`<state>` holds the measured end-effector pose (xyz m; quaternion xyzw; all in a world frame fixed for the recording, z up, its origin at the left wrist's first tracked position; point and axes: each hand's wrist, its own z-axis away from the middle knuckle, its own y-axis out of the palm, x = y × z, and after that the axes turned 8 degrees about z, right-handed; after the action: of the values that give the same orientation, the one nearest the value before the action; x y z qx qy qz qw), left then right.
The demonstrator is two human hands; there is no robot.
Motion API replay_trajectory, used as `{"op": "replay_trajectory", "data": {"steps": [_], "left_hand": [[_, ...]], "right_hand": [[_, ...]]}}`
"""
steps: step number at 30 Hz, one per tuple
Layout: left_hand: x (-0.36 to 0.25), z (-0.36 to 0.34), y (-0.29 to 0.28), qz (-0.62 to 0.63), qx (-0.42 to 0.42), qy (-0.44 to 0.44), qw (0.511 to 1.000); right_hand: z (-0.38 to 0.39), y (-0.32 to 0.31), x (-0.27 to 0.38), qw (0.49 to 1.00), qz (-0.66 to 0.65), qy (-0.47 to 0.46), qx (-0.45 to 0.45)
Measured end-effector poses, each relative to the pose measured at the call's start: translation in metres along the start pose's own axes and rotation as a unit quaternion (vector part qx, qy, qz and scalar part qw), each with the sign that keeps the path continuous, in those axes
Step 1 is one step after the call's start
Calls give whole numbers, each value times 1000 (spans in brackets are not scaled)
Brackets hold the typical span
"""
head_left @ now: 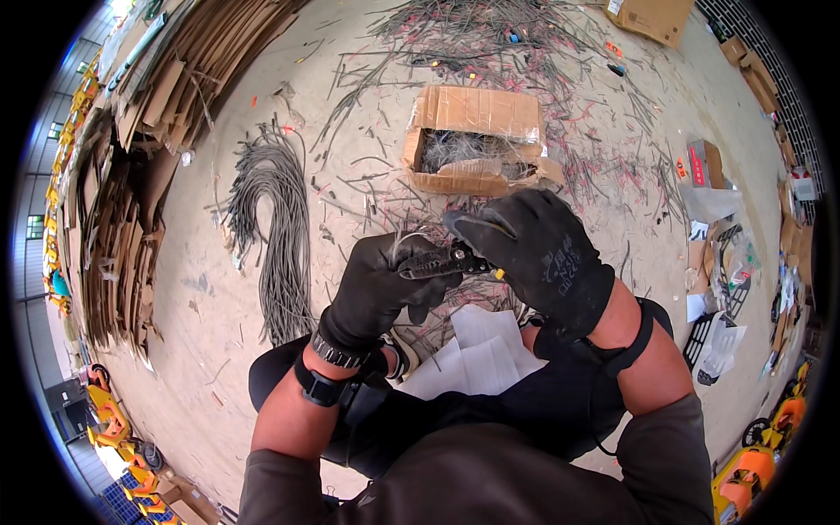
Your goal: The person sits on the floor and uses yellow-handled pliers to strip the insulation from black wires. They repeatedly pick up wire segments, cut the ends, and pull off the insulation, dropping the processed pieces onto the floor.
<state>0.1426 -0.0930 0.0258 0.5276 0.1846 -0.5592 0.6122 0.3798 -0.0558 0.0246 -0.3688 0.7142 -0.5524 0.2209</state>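
Both hands, the left hand (378, 284) and the right hand (541, 255), are wearing matt black knitted cloth gloves with a slightly rubbery coated look, and between them a dark metal stripping tool (444, 260) is showing a dull, worn finish. Just beyond them the open box (477, 140) is looking like rough brown cardboard with glossy clear tape catching light on its flap. Left of that box a bundle of grey cables (276, 227) is lying in smooth plastic sheathing on the dusty, grainy concrete floor (210, 289), and smooth white paper sheets (477, 354) are resting below the hands.

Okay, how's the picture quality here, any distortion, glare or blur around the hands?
Head view: strong fisheye, with a black rim and the stacked cardboard bending at the left edge; even daylight, soft shadows, no harsh glare; the left hand, right hand and the dark hand tool between them look sharp, while the rim is softer.
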Motion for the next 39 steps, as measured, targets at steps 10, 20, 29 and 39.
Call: {"op": "replay_trajectory", "data": {"steps": [10,20,29,39], "left_hand": [[-5,-1,16,-31,-64,14,997],[2,-1,23,-124,-102,45,986],[3,7,29,-305,-63,365,877],[11,4,36,-325,38,310,893]], "right_hand": [[0,2,2,997,-48,62,12],[6,8,-5,961,-233,145,35],[10,18,-11,925,-342,155,60],[11,25,-12,941,-294,135,95]]}}
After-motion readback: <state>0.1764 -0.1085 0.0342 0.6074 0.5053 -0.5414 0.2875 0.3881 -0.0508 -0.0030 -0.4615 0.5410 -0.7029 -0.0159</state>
